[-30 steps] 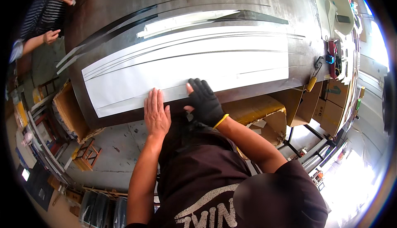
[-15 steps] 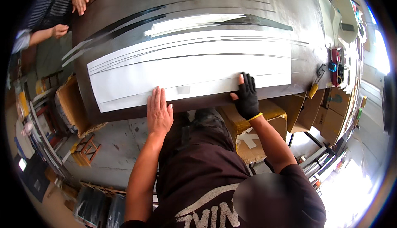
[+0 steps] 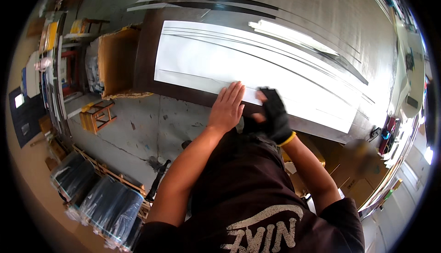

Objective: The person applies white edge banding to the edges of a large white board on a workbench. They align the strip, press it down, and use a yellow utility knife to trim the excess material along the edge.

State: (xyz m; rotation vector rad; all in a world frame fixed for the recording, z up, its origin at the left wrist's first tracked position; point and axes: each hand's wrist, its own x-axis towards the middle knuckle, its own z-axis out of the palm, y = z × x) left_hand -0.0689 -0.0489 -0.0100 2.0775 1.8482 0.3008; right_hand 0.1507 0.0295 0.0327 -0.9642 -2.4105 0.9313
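evidently, on the dark worktop [image 3: 330, 21] the white sheet [image 3: 197, 60] lies upper centre of the frame; my left grip [image 3: 225, 110] rests open on its lower edge, my gloved right grip [image 3: 275, 117], blurred, looks open; i judge this pressing, calling next for even, flat pressure.

From here I see a plain white sheet [image 3: 220, 62] crossed by thin dark lines, on a table [image 3: 317, 12] of blackish brown with a grey sheen. The right hand [image 3: 274, 115] is gloved in black, yellow at the cuff [image 3: 288, 139], and the dark brown shirt [image 3: 257, 188] carries a speckled pale-grey print. Beyond are a tan box [image 3: 118, 62] and mottled grey floor [image 3: 133, 138].
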